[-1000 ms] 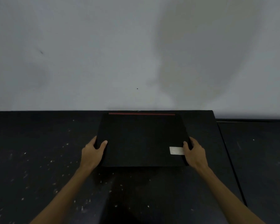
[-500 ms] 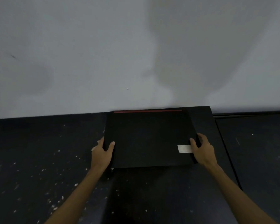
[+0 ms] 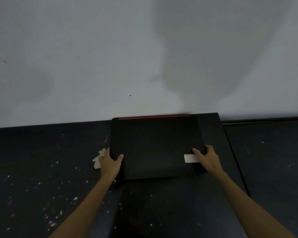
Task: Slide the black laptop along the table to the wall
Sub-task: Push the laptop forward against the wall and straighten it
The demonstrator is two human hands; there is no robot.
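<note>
The black laptop (image 3: 155, 145) lies closed and flat on the dark table (image 3: 41, 169). Its far edge carries a red strip (image 3: 153, 117) that sits right against the pale grey wall (image 3: 127, 57). A white sticker (image 3: 190, 158) marks its near right corner. My left hand (image 3: 109, 163) grips the laptop's left edge, thumb on the lid. My right hand (image 3: 207, 159) grips the right edge, thumb beside the sticker.
The table top is dark with white paint flecks and a pale chipped patch (image 3: 98, 159) just left of my left hand. A seam (image 3: 236, 165) runs along the right, with a second dark surface (image 3: 273, 160) beyond it.
The laptop has slid away from me; the strip of table between its red edge and the wall has closed. Both hands have stayed on its side edges.
</note>
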